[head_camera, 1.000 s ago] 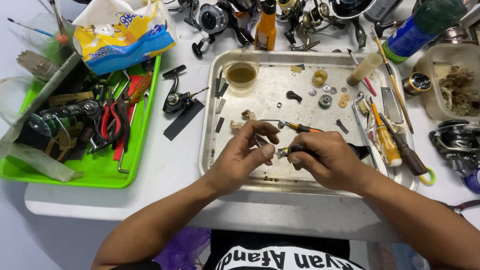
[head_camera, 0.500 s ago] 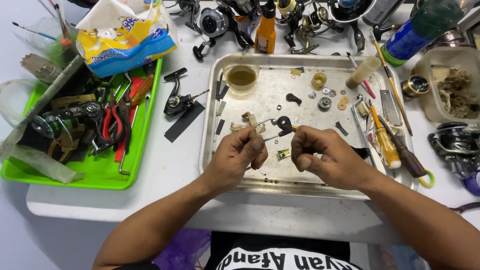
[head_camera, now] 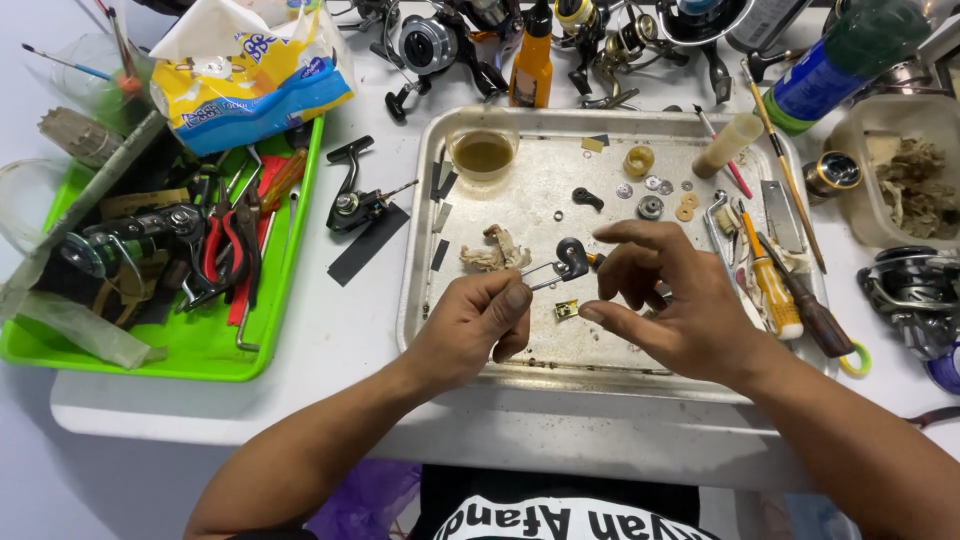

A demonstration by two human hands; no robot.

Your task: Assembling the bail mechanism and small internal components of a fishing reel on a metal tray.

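Metal fills most of my view: a scuffed steel tray (head_camera: 420,300) sits on the white desk (head_camera: 330,330), and both my hands work just above it. My left hand (head_camera: 470,325) has its fingers pressed together around the end of a thin wire arm (head_camera: 540,272), which carries a small black reel part (head_camera: 573,258) at its far tip, held over the middle of the tray. My right hand (head_camera: 670,300) is beside that part, fingers spread and loosely curled, holding nothing that I can see; its index finger reaches over the top of the black piece. As I judge it, the reel is well into being taken apart: washers, a black lever (head_camera: 588,198) and a brass ring (head_camera: 639,160) lie loose toward the tray's far edge, a tiny brass block (head_camera: 566,311) lies under my hands, and a cup of brownish liquid (head_camera: 482,152) stands in the far left corner. Cleaning and reassembly look unfinished. A yellow-handled screwdriver (head_camera: 770,285) rests at the tray's right side. Left of it, a green tray (head_camera: 200,350) holds pliers and tools, and several fishing reels (head_camera: 430,45) crowd the desk's back edge.
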